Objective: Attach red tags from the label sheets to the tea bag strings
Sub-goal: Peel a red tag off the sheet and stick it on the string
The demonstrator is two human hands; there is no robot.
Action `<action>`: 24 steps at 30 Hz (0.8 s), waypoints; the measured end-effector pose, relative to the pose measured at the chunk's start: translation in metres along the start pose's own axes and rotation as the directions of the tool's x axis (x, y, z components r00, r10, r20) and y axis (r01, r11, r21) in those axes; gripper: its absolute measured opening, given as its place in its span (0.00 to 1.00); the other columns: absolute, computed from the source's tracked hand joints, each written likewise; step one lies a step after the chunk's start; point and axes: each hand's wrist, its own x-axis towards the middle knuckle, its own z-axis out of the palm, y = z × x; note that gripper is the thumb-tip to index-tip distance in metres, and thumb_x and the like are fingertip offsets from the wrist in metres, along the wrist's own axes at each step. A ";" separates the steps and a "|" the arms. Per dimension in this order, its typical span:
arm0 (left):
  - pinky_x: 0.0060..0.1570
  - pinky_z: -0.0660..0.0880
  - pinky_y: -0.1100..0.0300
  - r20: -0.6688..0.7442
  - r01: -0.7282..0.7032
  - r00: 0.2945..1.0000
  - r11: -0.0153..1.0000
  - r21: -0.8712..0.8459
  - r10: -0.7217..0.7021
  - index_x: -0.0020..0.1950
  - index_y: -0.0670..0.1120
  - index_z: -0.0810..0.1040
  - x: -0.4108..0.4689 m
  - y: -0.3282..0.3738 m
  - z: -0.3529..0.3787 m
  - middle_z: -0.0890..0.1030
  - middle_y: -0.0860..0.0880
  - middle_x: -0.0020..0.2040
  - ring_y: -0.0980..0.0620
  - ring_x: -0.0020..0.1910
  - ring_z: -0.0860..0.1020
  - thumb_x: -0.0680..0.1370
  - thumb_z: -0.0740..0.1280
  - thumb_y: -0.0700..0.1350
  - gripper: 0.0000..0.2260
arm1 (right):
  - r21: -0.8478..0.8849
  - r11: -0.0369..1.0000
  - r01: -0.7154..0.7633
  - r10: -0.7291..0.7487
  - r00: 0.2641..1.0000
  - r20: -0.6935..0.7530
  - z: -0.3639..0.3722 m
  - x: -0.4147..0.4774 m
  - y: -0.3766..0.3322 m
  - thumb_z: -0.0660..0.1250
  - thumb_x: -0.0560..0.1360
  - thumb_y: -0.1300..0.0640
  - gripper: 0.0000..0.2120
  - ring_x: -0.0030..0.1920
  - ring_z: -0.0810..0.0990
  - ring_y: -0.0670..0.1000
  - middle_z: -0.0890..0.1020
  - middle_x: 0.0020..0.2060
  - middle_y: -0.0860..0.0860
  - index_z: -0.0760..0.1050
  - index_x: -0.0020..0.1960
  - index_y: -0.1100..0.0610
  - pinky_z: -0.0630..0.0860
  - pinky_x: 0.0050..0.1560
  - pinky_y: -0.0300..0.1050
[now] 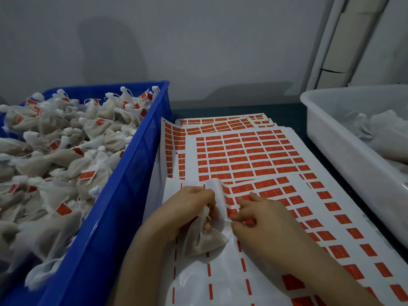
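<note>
Tea bag (203,239) lies on the label sheet (225,272), neck pinched by the left hand (189,204); the right hand (260,219) pinches its string (227,220). Best keep it taut over a red tag (242,189).

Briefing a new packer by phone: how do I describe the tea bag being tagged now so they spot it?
Between the blue crate at left and white tub at right lie the label sheets. On them the left hand grips one tea bag by its neck, its string pinched by the right hand. Unlike the crate's heaped bags, it lies alone and looks untagged.
</note>
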 end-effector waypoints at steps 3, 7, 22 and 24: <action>0.30 0.75 0.67 -0.010 0.009 1.000 0.999 0.051 -0.009 0.40 0.51 0.80 0.000 -0.001 0.000 0.81 0.56 0.42 0.53 0.43 0.79 0.75 0.66 0.45 0.05 | -0.032 0.999 0.030 -0.031 0.999 -0.030 0.002 0.001 0.000 0.62 0.76 0.47 0.12 0.57 0.74 0.42 0.79 0.57 0.41 0.80 0.55 0.46 0.64 0.57 0.27; 0.39 0.76 0.63 0.004 0.003 1.000 0.994 0.106 -0.003 0.46 0.52 0.80 -0.002 -0.002 -0.001 0.80 0.55 0.48 0.51 0.47 0.78 0.75 0.65 0.48 0.04 | -0.008 1.000 -0.007 0.007 1.000 -0.007 -0.001 0.004 -0.006 0.64 0.75 0.49 0.09 0.42 0.78 0.44 0.82 0.46 0.44 0.82 0.51 0.48 0.63 0.33 0.24; 0.35 0.77 0.68 0.132 -0.050 0.990 0.995 0.083 0.039 0.46 0.51 0.79 -0.004 -0.006 0.000 0.82 0.66 0.40 0.62 0.39 0.82 0.77 0.66 0.49 0.04 | -0.012 0.990 -0.139 0.138 0.986 -0.092 0.009 -0.003 0.016 0.59 0.67 0.29 0.36 0.75 0.49 0.46 0.54 0.73 0.37 0.55 0.72 0.37 0.50 0.72 0.55; 0.35 0.77 0.69 0.137 -0.063 0.989 0.990 0.122 0.046 0.46 0.50 0.79 -0.004 -0.007 0.001 0.82 0.65 0.40 0.60 0.39 0.82 0.77 0.66 0.49 0.05 | 0.001 0.989 -0.147 0.146 0.983 -0.107 0.009 -0.003 0.014 0.59 0.68 0.31 0.34 0.75 0.50 0.47 0.55 0.73 0.38 0.55 0.71 0.37 0.51 0.72 0.54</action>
